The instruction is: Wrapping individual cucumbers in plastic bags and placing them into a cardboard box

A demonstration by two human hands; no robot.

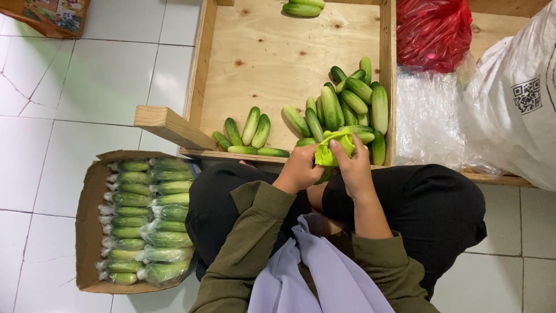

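Both hands meet over the lap: the left hand is curled, pinching the lower edge of a yellow-green cloth, and the right hand grips its upper part with fingers folded around it. Whether a cucumber sits inside the cloth cannot be told. Just beyond lies a wooden tray with a pile of loose cucumbers, six more lined near its front edge and two at the far end. One cardboard box of wrapped cucumbers stands at the left, one red bag and one white sack at the right.
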